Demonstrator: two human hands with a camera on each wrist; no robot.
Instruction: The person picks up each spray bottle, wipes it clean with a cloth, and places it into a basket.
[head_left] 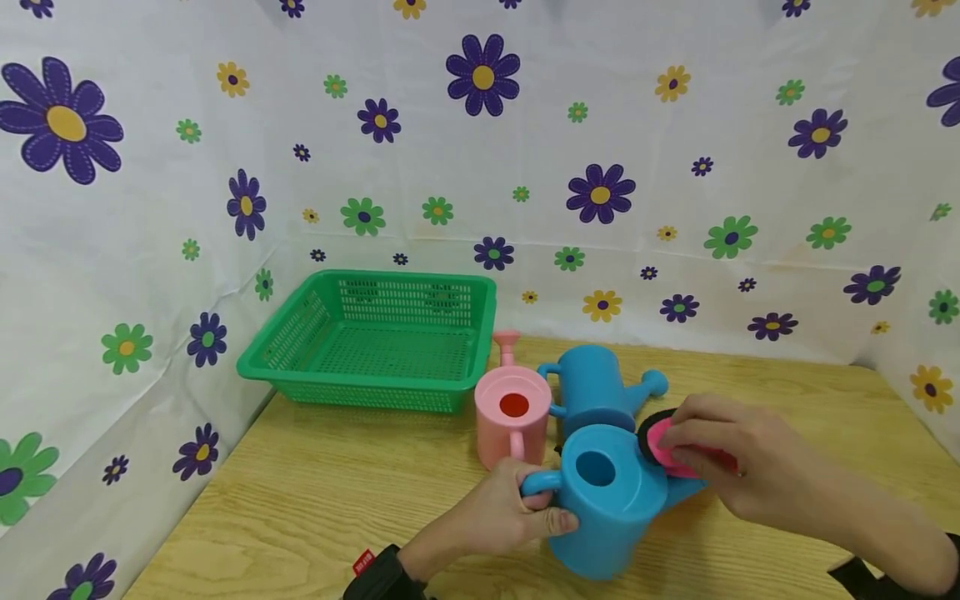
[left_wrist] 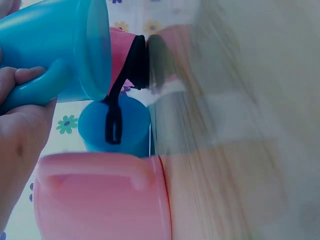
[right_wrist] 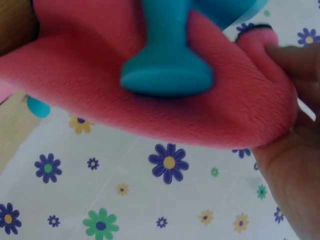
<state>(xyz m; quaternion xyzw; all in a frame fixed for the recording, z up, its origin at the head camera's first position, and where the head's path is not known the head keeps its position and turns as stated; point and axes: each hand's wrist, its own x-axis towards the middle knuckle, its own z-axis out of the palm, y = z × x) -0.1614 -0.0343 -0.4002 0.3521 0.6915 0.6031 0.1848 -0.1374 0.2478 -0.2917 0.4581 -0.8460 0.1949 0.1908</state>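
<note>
My left hand (head_left: 510,512) grips the handle of a blue watering can (head_left: 611,525), which is lifted and slightly tilted. My right hand (head_left: 742,458) pinches a pink plush cloth (head_left: 667,446) with a black edge against the can's spout side. The right wrist view shows the cloth (right_wrist: 235,112) spread behind the blue spout (right_wrist: 167,75). From the cloth hangs a black loop (left_wrist: 114,125), seen in the left wrist view. Close by on the left stands a pink watering can (head_left: 495,433), and a second blue watering can (head_left: 592,387) is behind the held one.
A green perforated basket (head_left: 367,396) sits at the back left of the wooden table (head_left: 322,500). White fabric with printed flowers (head_left: 420,167) hangs along the back and both sides.
</note>
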